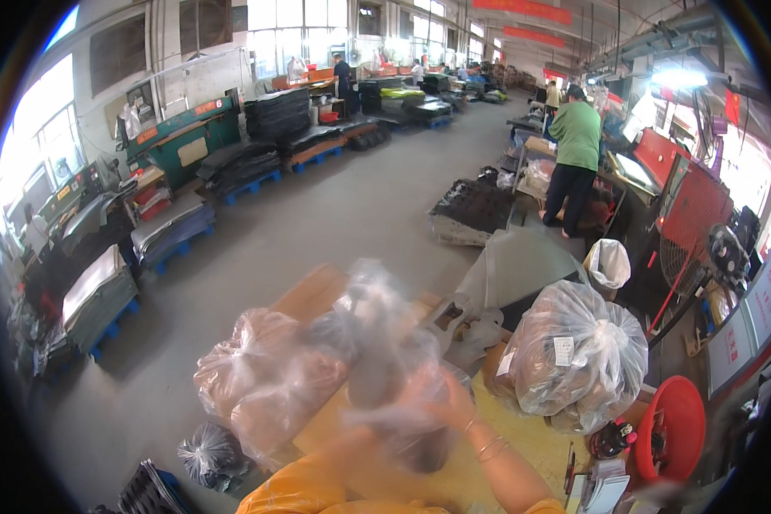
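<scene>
A clear plastic bag (pixel 377 330), smeared by motion, is held up in front of me above the yellow tabletop (pixel 480 463). Something dark shows through its lower part. My right hand (pixel 441 398), a bracelet at its wrist, grips the bag's right side, with its fingers partly blurred. From the lower edge my left arm reaches up to the bag in an orange sleeve (pixel 304 484). My left hand (pixel 364 433) is too blurred and covered by plastic for its fingers to show. Filled clear bags (pixel 270 377) lie just left of it.
A large tied plastic bag (pixel 574 351) with white labels stands at the right. Nearby are a red bucket (pixel 672 428), a small dark bottle (pixel 610 439) and a stack of cards (pixel 604 488). A person in green (pixel 578 137) stands farther off by a workbench. Stacked sheets on pallets (pixel 244 167) line the left.
</scene>
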Demonstrator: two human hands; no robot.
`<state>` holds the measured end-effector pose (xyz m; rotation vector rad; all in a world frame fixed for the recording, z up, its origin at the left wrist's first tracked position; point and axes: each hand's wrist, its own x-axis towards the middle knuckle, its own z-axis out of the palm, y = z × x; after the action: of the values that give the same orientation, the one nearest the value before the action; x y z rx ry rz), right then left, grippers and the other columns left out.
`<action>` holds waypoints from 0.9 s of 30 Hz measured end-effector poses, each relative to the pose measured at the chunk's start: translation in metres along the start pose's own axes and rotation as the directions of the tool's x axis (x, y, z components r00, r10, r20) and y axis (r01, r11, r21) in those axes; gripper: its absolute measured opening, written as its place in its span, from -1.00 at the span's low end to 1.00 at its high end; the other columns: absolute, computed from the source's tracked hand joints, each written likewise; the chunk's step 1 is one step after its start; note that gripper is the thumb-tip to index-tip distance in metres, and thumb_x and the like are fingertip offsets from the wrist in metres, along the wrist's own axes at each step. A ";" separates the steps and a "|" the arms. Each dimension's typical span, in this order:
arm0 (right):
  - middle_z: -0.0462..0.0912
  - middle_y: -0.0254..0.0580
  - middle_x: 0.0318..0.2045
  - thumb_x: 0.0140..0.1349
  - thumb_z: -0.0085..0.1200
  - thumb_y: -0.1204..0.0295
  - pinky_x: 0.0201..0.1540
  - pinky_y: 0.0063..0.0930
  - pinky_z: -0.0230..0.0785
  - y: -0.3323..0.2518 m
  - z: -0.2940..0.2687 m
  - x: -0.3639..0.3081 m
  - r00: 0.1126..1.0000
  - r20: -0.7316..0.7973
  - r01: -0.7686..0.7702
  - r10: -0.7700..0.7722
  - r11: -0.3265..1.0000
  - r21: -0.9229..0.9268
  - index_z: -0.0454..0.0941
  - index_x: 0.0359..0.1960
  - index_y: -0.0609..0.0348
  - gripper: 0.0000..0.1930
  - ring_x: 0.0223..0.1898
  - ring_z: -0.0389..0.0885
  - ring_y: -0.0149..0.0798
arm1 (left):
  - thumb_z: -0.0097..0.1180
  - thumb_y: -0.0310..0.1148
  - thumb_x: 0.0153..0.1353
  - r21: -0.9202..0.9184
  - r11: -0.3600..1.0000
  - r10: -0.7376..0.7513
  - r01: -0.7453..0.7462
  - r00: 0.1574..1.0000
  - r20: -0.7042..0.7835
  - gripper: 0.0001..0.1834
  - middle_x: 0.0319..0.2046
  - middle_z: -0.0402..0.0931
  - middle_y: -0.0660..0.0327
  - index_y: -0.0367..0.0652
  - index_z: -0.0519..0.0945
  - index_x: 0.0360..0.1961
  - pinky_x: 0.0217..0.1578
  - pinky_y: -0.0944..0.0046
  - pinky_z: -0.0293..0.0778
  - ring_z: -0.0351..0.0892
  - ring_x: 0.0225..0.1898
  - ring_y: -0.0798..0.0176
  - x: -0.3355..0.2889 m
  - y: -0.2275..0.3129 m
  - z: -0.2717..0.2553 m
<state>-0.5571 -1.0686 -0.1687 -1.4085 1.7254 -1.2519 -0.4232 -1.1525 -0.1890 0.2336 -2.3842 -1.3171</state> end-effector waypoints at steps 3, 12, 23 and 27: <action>0.62 -0.06 -0.12 -0.04 0.29 0.23 0.16 -0.22 0.31 -0.013 -0.006 -0.001 0.941 0.038 0.323 -0.337 0.857 -0.402 0.51 0.05 0.12 -0.44 0.08 0.48 0.03 | -0.04 -0.24 0.30 0.301 0.949 0.097 -0.094 0.995 0.005 -0.56 0.08 0.38 0.14 -0.18 0.33 0.15 0.12 0.15 0.25 0.34 0.11 0.14 0.011 -0.018 0.019; 0.40 -0.05 0.11 0.14 0.17 0.19 0.24 -0.28 0.17 -0.013 -0.016 -0.045 0.895 -0.159 0.356 -0.417 0.883 -0.307 0.34 0.17 0.23 -0.40 0.23 0.26 -0.09 | -0.04 -0.25 0.27 0.733 0.652 0.194 -0.196 0.977 0.088 -0.66 -0.08 0.49 0.15 -0.17 0.50 -0.01 0.01 0.11 0.34 0.41 -0.01 0.10 0.020 -0.063 0.049; 0.66 -0.07 -0.23 0.01 0.18 0.21 -0.18 -0.19 0.43 0.121 0.040 -0.014 0.989 -0.150 -0.006 -0.001 0.999 -0.051 0.60 -0.15 0.09 -0.63 -0.21 0.62 -0.01 | 0.11 -0.31 0.06 0.299 0.954 0.031 -0.004 0.996 -0.085 -0.45 0.10 0.36 -0.08 -0.25 0.42 0.12 0.22 -0.03 0.16 0.27 0.18 -0.13 -0.001 -0.060 0.003; 0.63 -0.04 -0.18 -0.08 0.24 0.20 -0.21 -0.17 0.46 0.068 0.027 -0.002 0.914 -0.039 0.363 -0.405 0.855 -0.370 0.64 -0.22 0.09 -0.63 -0.17 0.60 0.01 | 0.17 -0.34 0.07 0.426 0.905 0.000 0.025 0.998 -0.060 -0.36 0.24 0.25 -0.09 -0.19 0.32 0.22 0.28 0.00 0.07 0.20 0.26 -0.14 -0.010 -0.075 0.014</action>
<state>-0.5611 -1.0751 -0.2412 -2.0123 1.8793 -1.2853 -0.4235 -1.1791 -0.2616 0.4051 -2.5969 -0.7613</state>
